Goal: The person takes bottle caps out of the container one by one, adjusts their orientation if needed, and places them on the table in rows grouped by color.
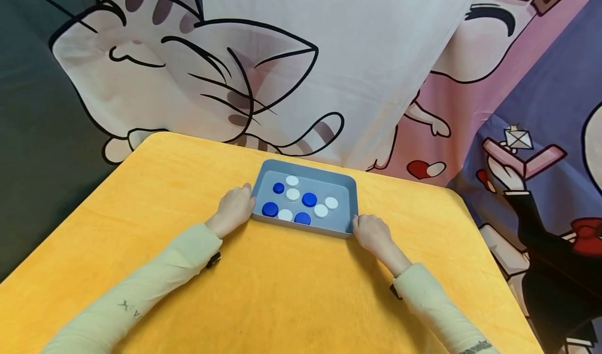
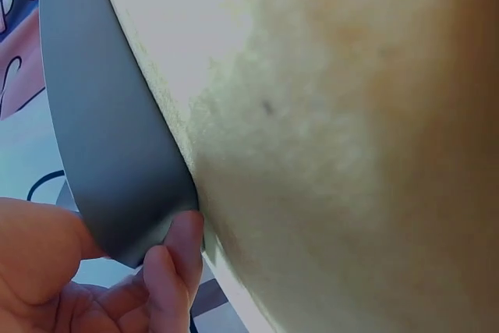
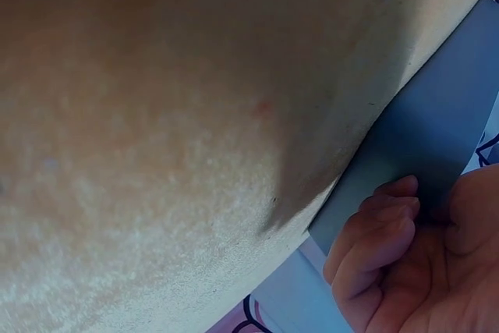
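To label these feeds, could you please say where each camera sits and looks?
Head: worn on the head, facing forward and down at the blue-grey tray on the yellow table; left hand, right hand, sleeves show.
Left: on left wrist, facing tray's wall; left hand shows.
Right: on right wrist, facing tray's wall; right hand shows.
Both wrist views share tray and table.

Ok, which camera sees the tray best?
The head view: it shows nearly the whole tray, with blue discs and white discs inside. The left wrist view shows only some outer wall, by the left hand; the right wrist view likewise, by the right hand.
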Demonstrator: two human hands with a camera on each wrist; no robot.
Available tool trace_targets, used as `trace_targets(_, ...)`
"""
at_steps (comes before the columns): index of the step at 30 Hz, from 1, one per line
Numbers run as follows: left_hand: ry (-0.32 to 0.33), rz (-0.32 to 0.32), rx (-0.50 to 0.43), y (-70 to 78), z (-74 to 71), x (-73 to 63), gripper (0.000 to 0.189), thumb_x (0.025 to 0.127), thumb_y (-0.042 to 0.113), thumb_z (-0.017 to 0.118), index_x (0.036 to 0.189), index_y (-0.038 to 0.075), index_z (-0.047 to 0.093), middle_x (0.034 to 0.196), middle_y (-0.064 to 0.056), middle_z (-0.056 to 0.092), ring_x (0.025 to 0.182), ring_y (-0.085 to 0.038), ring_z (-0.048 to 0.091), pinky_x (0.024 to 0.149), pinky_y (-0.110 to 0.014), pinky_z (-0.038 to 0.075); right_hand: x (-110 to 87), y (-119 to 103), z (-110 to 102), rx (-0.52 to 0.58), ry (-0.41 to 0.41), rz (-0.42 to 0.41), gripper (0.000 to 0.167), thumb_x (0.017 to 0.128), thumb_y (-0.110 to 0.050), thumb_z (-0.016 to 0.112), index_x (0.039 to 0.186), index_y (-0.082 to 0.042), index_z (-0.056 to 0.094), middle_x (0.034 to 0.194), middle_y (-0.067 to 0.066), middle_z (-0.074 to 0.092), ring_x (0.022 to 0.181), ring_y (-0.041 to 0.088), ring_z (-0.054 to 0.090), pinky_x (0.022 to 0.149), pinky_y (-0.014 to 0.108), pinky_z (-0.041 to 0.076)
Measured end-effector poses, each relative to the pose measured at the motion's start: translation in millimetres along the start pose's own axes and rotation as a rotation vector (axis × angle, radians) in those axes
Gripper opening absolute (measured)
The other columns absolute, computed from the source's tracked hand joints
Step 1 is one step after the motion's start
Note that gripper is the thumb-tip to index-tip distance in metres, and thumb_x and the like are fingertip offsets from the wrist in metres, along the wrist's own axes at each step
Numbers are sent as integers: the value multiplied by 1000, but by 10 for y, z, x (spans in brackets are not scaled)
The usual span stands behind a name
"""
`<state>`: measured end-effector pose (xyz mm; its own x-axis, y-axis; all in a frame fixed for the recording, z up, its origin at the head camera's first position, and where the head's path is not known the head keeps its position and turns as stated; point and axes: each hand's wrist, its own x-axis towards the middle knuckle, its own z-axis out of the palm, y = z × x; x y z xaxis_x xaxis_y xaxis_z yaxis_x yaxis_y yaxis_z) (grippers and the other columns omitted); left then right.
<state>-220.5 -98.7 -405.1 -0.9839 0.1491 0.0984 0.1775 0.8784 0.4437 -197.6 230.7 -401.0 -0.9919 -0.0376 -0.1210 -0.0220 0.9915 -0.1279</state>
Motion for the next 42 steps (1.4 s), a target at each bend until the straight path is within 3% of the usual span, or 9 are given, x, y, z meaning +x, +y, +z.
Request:
trace_targets(9, -41, -60, -9, -4, 15, 173, 22, 96, 12, 51, 99, -9, 56, 80, -20, 61, 71, -31, 63, 59, -42, 50, 30, 6, 26, 12, 2, -4, 45, 101, -23, 35, 68, -3, 59, 66, 14, 57, 60, 27, 55, 52, 38, 44)
trace_targets(16, -60, -126, 25, 3, 73, 303, 45, 101, 27, 44, 120, -14, 49, 98, -29, 64, 89, -40, 66, 73, -49, 55, 29, 0, 32, 8, 7, -9, 45, 101, -23, 35, 69, -2, 59, 66, 15, 57, 60, 27, 56, 53, 39, 44)
trace_targets(21, -59, -156, 41, 6, 133, 378, 43, 102, 29, 42, 116, -11, 50, 99, -28, 64, 91, -40, 66, 75, -50, 54, 34, 5, 37, 10, 11, -6, 46, 101, -24, 35, 67, -3, 58, 67, 16, 58, 60, 28, 56, 53, 39, 44)
trace_targets(34, -88, -124, 98, 53, 166, 438, 30, 101, 11, 38, 119, -11, 48, 91, -24, 65, 83, -36, 68, 70, -46, 57, 28, 35, 10, 47, -4, 10, 45, 101, -27, 35, 68, -7, 57, 64, 10, 54, 58, 25, 52, 51, 34, 39)
trace_targets(42, -97, -102, 112, 65, 176, 432, 26, 97, 8, 47, 117, -10, 47, 85, -22, 64, 75, -32, 68, 65, -42, 57, 33, 61, -19, 126, 89, 2, 43, 100, -34, 42, 68, -9, 55, 61, 7, 50, 56, 22, 49, 51, 30, 34)
